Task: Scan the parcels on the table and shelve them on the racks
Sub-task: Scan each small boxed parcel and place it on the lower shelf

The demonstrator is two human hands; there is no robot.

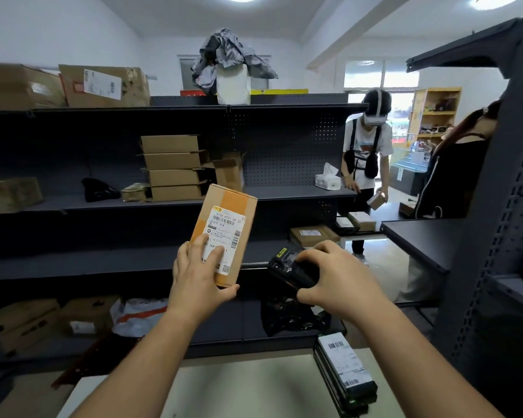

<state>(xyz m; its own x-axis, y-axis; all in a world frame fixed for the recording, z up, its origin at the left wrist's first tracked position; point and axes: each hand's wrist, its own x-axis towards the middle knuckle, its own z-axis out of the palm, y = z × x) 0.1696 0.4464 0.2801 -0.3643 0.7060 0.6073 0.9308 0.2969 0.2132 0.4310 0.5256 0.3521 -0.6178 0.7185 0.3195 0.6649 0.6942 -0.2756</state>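
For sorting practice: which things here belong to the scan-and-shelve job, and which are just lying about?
Job: brown cardboard parcel in left hand; black handheld scanner in right hand; black labelled parcels on table; dark metal rack.
Lying about: white tissue box; crumpled grey plastic bags.

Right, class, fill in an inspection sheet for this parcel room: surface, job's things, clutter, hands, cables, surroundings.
Surface: pale table, a dark labelled parcel at its right edge.
Job's things: brown box held upright, label facing the camera; black scanner beside it.
Clutter: grey bags heaped atop the racks; tissue box on a shelf.
Hands: left hand grips the brown box; right hand grips the scanner.
Cables: nothing seen.
Surroundings: dark racks holding cardboard boxes; another person stands at the right.
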